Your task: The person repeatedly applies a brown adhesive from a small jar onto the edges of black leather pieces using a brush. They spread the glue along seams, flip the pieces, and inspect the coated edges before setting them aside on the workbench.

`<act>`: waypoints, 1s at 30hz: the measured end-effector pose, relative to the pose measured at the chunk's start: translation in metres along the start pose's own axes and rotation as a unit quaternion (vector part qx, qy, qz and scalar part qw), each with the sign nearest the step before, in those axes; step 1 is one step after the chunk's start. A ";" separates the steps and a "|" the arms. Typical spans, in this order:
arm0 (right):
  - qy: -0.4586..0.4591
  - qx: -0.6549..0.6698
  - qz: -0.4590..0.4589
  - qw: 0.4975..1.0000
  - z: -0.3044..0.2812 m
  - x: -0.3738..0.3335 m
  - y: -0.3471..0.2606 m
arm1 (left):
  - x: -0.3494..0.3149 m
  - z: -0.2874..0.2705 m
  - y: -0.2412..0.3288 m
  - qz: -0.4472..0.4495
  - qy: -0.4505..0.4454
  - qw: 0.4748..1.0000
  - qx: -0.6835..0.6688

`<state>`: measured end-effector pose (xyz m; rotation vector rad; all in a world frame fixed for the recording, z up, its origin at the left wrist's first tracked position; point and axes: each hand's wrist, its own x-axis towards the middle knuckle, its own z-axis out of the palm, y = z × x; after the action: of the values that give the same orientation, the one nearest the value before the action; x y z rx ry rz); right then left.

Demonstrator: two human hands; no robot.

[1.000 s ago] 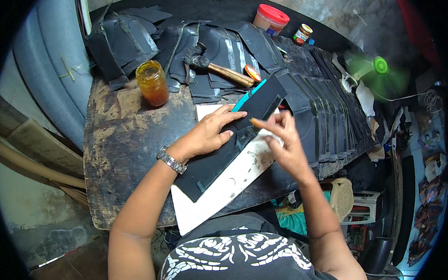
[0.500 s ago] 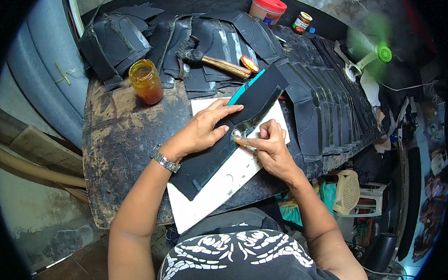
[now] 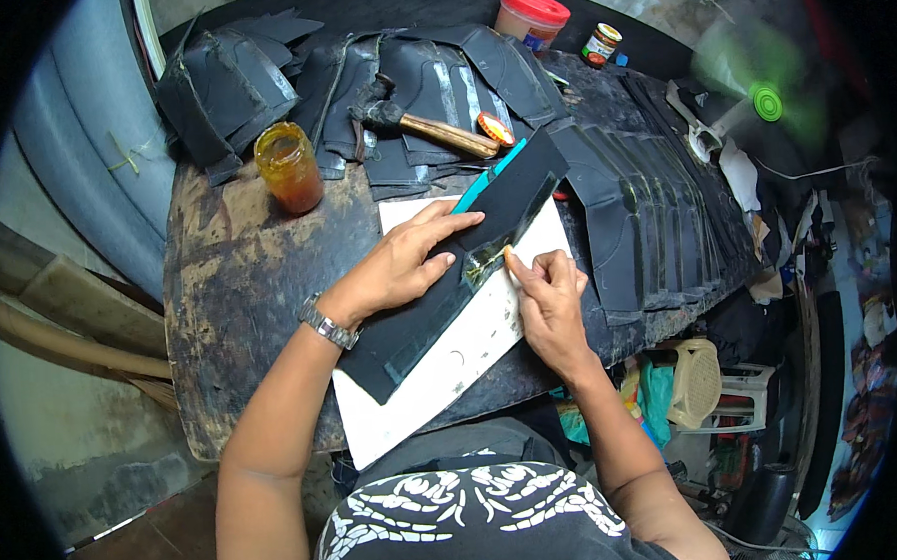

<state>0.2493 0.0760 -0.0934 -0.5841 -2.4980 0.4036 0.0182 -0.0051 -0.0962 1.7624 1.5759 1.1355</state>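
Observation:
A long black leather strip (image 3: pixel 439 300) lies diagonally on a white board (image 3: pixel 452 365) on the dark worktable (image 3: pixel 239 289). My left hand (image 3: pixel 403 262) presses flat on the strip's middle, a watch on its wrist. My right hand (image 3: pixel 547 296) is shut on a small brush (image 3: pixel 498 258), its tip touching a shiny wet patch along the strip's right edge. A teal strip (image 3: pixel 489 178) pokes out from under the far end of the black strip.
A jar of amber glue (image 3: pixel 289 169) stands at the left. A wooden-handled hammer (image 3: pixel 417 121) rests on cut black leather pieces at the back. More black pieces (image 3: pixel 656 221) overlap in a row at the right. A red-lidded tub (image 3: pixel 530 16) and a small jar (image 3: pixel 600 43) stand far back.
My right hand has drawn the brush down along the strip's edge toward me, leaving a wet sheen. The left hand stays pressed on the strip.

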 end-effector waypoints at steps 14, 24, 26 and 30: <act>-0.039 -0.052 -0.053 0.996 0.012 0.004 0.004 | -0.002 0.002 -0.001 0.023 0.023 0.999 0.020; 0.013 0.040 -0.113 0.993 0.002 0.000 -0.015 | 0.000 0.002 0.004 0.032 0.029 0.999 0.001; -0.010 0.015 0.005 1.000 0.005 0.005 -0.013 | -0.001 0.003 0.002 0.038 0.042 0.998 0.016; -0.054 0.049 -0.096 0.993 -0.003 0.017 -0.022 | 0.000 0.006 -0.005 0.040 0.042 0.998 -0.018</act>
<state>0.2313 0.0654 -0.0753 -0.2865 -2.5902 0.4914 0.0202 -0.0030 -0.1031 1.7903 1.5352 1.2830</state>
